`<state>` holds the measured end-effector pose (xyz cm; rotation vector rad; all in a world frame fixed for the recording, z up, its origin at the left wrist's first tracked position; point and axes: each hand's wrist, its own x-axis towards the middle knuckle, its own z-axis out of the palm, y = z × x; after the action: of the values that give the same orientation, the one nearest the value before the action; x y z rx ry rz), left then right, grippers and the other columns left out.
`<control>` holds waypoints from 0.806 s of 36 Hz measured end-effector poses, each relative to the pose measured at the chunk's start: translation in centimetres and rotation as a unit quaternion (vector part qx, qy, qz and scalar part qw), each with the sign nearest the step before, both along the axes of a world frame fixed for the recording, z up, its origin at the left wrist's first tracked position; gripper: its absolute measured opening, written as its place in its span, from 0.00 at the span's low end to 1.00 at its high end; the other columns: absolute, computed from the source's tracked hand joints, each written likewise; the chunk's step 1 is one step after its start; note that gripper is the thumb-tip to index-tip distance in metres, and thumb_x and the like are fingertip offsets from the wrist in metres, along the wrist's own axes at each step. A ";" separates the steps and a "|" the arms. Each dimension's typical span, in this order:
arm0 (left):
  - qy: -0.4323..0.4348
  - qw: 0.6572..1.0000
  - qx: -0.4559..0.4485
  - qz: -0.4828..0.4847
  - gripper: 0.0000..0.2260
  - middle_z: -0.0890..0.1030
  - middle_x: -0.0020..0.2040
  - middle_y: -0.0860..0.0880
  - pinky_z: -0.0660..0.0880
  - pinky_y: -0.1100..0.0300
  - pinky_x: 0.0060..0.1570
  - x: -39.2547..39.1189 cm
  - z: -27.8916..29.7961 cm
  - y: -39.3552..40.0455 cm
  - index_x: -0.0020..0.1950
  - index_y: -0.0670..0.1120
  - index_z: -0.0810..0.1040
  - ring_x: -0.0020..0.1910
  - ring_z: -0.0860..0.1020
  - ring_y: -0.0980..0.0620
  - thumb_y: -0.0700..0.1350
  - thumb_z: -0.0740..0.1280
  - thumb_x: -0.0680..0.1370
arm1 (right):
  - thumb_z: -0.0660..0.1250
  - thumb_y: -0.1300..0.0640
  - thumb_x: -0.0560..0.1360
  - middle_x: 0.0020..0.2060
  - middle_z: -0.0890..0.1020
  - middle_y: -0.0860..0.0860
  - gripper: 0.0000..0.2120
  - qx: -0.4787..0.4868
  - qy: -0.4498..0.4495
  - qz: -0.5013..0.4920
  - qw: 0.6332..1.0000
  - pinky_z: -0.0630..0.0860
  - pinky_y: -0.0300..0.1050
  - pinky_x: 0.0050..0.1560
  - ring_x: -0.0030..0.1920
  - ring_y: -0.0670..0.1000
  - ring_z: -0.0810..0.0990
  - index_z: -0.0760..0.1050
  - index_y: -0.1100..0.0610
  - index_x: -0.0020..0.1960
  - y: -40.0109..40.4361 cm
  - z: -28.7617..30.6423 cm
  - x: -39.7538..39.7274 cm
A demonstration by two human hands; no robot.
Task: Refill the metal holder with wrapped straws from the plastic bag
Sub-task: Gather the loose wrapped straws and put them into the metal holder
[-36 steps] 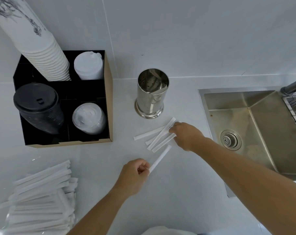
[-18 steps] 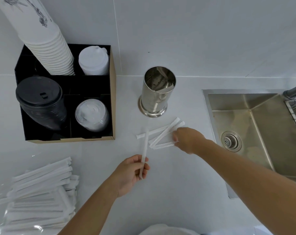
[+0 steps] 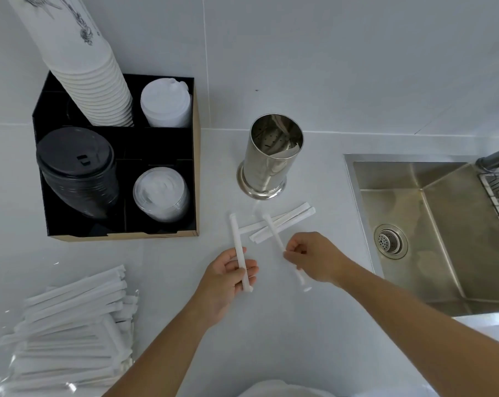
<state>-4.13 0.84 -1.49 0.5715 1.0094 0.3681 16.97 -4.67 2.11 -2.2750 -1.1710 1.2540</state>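
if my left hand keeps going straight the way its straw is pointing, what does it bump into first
Probably nothing soon. The left hand holds its wrapped straw pointing up the counter, passing left of the loose straws and between the black organizer and metal holder. Depth is unclear.

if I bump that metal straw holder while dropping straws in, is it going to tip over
Probably not easily: the metal holder has a flared base sitting flat on the counter. But it is tall, narrow and nearly empty, so a knock near the rim might rock or slide it.
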 end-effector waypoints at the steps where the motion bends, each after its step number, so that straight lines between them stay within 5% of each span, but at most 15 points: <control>1: 0.000 1.000 -0.003 -0.002 0.16 0.86 0.47 0.43 0.81 0.57 0.45 0.2 0.0 0.0 0.59 0.43 0.77 0.51 0.84 0.46 0.27 0.59 0.78 | 0.70 0.59 0.74 0.28 0.78 0.46 0.08 0.014 0.047 -0.038 0.998 0.71 0.35 0.30 0.29 0.45 0.78 0.75 0.55 0.36 0.2 0.4 -0.8; 4: -0.010 1.000 -0.016 -0.012 0.14 0.86 0.48 0.44 0.81 0.57 0.45 0.8 0.1 0.0 0.58 0.41 0.77 0.50 0.84 0.46 0.28 0.61 0.78 | 0.71 0.60 0.73 0.24 0.77 0.45 0.08 0.035 0.117 -0.089 0.989 0.72 0.36 0.28 0.26 0.44 0.77 0.76 0.56 0.36 0.5 0.9 -3.1; 9: -0.042 0.998 -0.041 -0.023 0.11 0.85 0.46 0.41 0.80 0.53 0.47 1.6 0.5 -0.1 0.57 0.41 0.79 0.46 0.84 0.44 0.32 0.61 0.79 | 0.71 0.59 0.72 0.35 0.83 0.59 0.01 0.067 0.079 -0.075 0.992 0.78 0.46 0.39 0.32 0.50 0.78 0.80 0.55 0.42 0.7 0.4 -5.4; 15: -0.033 0.994 -0.101 0.021 0.14 0.86 0.51 0.41 0.81 0.56 0.46 1.9 0.6 0.0 0.59 0.42 0.80 0.50 0.85 0.47 0.47 0.58 0.83 | 0.70 0.60 0.74 0.35 0.84 0.49 0.05 0.080 0.034 -0.031 0.996 0.76 0.32 0.37 0.34 0.44 0.81 0.81 0.50 0.44 0.7 -0.5 -6.4; 19: -0.020 0.994 -0.097 0.037 0.13 0.87 0.46 0.43 0.81 0.60 0.39 1.8 0.7 0.2 0.57 0.40 0.79 0.45 0.85 0.49 0.46 0.59 0.83 | 0.70 0.62 0.74 0.35 0.86 0.46 0.08 0.078 0.117 -0.003 0.990 0.78 0.34 0.39 0.35 0.43 0.84 0.84 0.52 0.40 0.9 -0.2 -6.3; 23: 0.016 0.997 -0.070 0.038 0.11 0.86 0.39 0.43 0.81 0.57 0.41 1.6 0.4 0.8 0.49 0.39 0.76 0.42 0.85 0.47 0.44 0.58 0.83 | 0.69 0.63 0.73 0.30 0.79 0.43 0.05 0.128 0.001 -0.029 0.991 0.73 0.33 0.39 0.33 0.45 0.77 0.84 0.59 0.42 2.6 -0.1 -3.1; 26: 0.042 0.997 -0.055 0.032 0.10 0.84 0.35 0.45 0.81 0.56 0.42 1.2 0.1 1.0 0.51 0.39 0.77 0.37 0.84 0.49 0.44 0.59 0.83 | 0.68 0.64 0.74 0.37 0.82 0.48 0.06 0.130 -0.095 -0.003 0.987 0.67 0.25 0.38 0.38 0.48 0.76 0.84 0.59 0.47 3.8 0.2 -0.3; 29: 0.065 0.996 -0.044 0.032 0.10 0.83 0.34 0.46 0.81 0.58 0.39 0.8 -0.2 1.2 0.53 0.41 0.79 0.35 0.82 0.50 0.44 0.60 0.82 | 0.66 0.62 0.76 0.45 0.84 0.51 0.09 0.091 -0.155 0.058 0.982 0.70 0.33 0.46 0.43 0.51 0.79 0.83 0.57 0.53 4.7 0.0 1.8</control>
<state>-3.29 2.00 -1.65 0.4897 1.1657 0.3448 18.81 0.00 2.07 -2.3484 -1.4766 0.8048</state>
